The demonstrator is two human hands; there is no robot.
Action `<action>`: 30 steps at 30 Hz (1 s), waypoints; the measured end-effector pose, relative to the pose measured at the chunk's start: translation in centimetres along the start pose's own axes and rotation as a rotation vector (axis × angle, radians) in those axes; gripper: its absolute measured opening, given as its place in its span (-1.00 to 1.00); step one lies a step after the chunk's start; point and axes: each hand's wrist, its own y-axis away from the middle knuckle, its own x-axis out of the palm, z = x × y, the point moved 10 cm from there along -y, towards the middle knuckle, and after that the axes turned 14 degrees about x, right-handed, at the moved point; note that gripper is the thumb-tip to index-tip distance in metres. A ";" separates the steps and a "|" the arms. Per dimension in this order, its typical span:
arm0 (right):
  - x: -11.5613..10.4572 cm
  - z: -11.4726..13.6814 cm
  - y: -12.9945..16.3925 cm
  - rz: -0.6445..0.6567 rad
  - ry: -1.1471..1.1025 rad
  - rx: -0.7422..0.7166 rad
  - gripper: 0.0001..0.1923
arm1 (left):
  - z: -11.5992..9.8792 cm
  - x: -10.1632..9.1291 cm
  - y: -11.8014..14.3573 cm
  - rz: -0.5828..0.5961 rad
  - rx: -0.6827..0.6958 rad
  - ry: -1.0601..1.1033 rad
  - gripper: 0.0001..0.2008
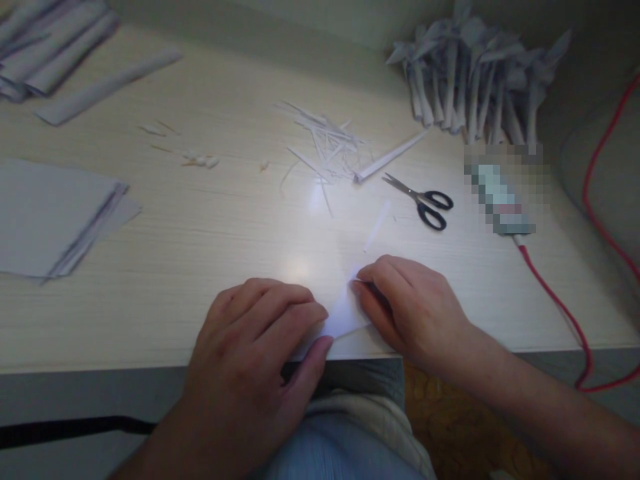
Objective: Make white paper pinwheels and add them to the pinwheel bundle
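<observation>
A small piece of white paper (345,315) lies at the front edge of the table, between my two hands. Its near side is held by my left hand (257,340), fingers on top and thumb by the lower edge. At the paper's upper right, thumb and forefinger of my right hand (417,300) pinch the edge. Part of the paper is hidden under both hands. Just beyond it lies a thin white paper strip (377,227). A pair of scissors (417,199) with black handles rests farther right, blades pointing left.
Paper strips (327,143) lie in a heap beside a narrow rolled paper (393,157). Folded paper pieces with stems (473,80) stand back right. A blurred-out device (503,200) has a red cable (555,300). Left are stacked sheets (55,217), cotton bits (203,160) and paper rolls (60,47).
</observation>
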 end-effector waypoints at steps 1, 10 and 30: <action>0.0 0.0 0.0 -0.003 0.003 -0.002 -0.76 | 0.0 0.1 0.0 0.010 -0.002 0.002 -0.87; 0.0 -0.1 0.0 -0.008 -0.004 -0.010 -0.78 | 0.1 0.6 -0.4 0.058 -0.003 -0.007 -0.82; 0.0 -0.2 0.0 -0.011 -0.010 0.004 -0.78 | -0.8 0.4 0.2 0.065 0.141 0.084 -0.66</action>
